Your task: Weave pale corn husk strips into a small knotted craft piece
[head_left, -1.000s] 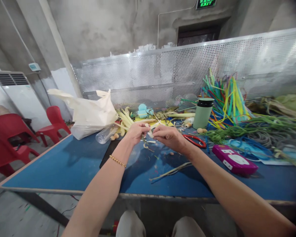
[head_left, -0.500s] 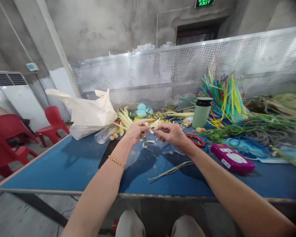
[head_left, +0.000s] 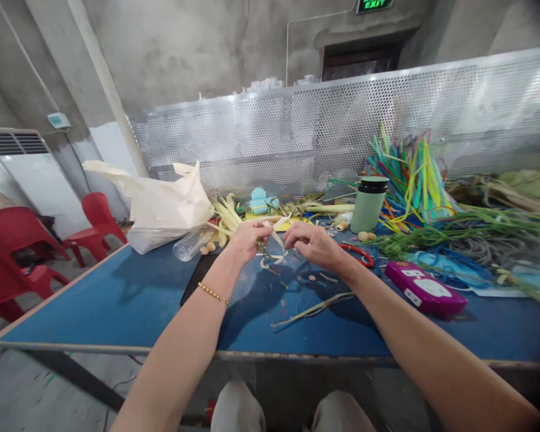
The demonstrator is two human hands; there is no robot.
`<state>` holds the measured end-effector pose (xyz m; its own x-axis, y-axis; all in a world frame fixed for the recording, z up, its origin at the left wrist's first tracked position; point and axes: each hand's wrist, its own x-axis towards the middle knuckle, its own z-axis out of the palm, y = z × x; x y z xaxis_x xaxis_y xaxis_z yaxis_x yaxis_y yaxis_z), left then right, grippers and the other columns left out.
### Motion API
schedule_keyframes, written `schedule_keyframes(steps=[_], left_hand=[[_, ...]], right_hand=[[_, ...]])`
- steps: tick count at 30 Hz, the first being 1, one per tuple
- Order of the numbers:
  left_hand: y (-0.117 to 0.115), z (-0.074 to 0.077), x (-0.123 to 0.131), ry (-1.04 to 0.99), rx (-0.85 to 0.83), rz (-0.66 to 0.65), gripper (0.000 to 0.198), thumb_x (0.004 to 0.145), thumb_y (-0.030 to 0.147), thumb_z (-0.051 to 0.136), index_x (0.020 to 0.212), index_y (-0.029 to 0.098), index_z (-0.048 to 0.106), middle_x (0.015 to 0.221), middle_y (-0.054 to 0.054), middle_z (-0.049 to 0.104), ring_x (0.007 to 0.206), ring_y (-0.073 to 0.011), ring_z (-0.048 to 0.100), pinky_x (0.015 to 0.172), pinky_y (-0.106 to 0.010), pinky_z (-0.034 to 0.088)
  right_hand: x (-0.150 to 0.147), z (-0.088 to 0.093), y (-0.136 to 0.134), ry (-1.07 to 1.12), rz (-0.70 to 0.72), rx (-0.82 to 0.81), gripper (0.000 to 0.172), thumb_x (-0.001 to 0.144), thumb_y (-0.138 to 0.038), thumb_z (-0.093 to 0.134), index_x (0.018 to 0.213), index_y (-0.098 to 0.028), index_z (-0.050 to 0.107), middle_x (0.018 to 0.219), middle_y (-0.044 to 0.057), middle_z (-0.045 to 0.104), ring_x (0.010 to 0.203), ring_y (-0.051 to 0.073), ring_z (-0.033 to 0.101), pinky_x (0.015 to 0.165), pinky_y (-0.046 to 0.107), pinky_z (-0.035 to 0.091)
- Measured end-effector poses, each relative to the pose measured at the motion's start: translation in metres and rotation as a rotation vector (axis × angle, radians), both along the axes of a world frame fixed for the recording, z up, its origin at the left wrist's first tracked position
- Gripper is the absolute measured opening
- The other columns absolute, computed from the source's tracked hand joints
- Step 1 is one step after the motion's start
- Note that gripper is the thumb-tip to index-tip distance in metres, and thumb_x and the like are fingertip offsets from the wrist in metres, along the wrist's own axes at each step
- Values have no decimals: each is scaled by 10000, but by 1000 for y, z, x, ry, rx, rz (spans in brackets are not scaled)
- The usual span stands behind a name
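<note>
My left hand (head_left: 251, 239), with a beaded bracelet at the wrist, pinches a pale strip that looks like corn husk (head_left: 279, 225) between thumb and forefinger. Thin ends of the strip curl down beside the fingertips. Close by on the right, my right hand (head_left: 314, 245) has its fingers curled together, with a small gap between the two hands. Whatever its fingertips hold is too small to make out. Below the hands, a dry, thin stalk (head_left: 312, 311) lies on the blue table (head_left: 130, 318) among small scraps.
On the left stand a white plastic bag (head_left: 166, 201) and a clear bottle (head_left: 189, 245). Beyond the right hand are a green tumbler (head_left: 368, 207), red-handled scissors (head_left: 359, 255), colourful pipe cleaners (head_left: 418, 180), green stems (head_left: 454, 234) and a purple box (head_left: 425, 289). A perforated metal panel (head_left: 261, 138) borders the back.
My right hand has drawn slightly away from the left, widening the gap. The pale strip now hangs in a longer curl between them. My left hand has hardly moved.
</note>
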<state>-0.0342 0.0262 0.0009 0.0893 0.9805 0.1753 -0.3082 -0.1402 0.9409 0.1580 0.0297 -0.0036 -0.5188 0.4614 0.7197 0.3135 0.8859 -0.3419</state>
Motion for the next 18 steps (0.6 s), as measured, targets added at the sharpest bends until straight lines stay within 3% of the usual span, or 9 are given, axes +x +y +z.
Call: schedule_keyframes(steps=[3,6,11,18], left_hand=[[-2,0,2,18,16,-8,193,572,114,800,586,105,607,591,14,528,498,-47,417,525,-236,304],[-4,-1,5,42,60,-33,221,558,132,816,579,106,598,614,8,544,507,-48,420,522,-236,298],[-4,-4,7,96,90,-66,230,574,189,827,608,111,614,616,1,554,507,-54,423,519,-237,296],[-6,-2,5,117,107,-53,287,571,252,863,610,115,614,585,10,522,518,-62,420,523,-242,295]], right_hand=[[-4,1,-4,47,-151,-103,157,799,-188,556,780,-160,709,680,17,649,579,119,516,585,254,410],[-10,-2,-6,61,-181,-181,221,806,-347,639,699,-156,667,600,7,616,524,109,487,533,248,374],[-15,-8,-4,46,-190,-173,140,762,-262,637,660,-166,643,579,6,612,540,117,515,543,242,375],[-12,-6,-3,78,-187,-266,207,797,-331,599,682,-160,624,560,3,579,522,117,483,521,244,359]])
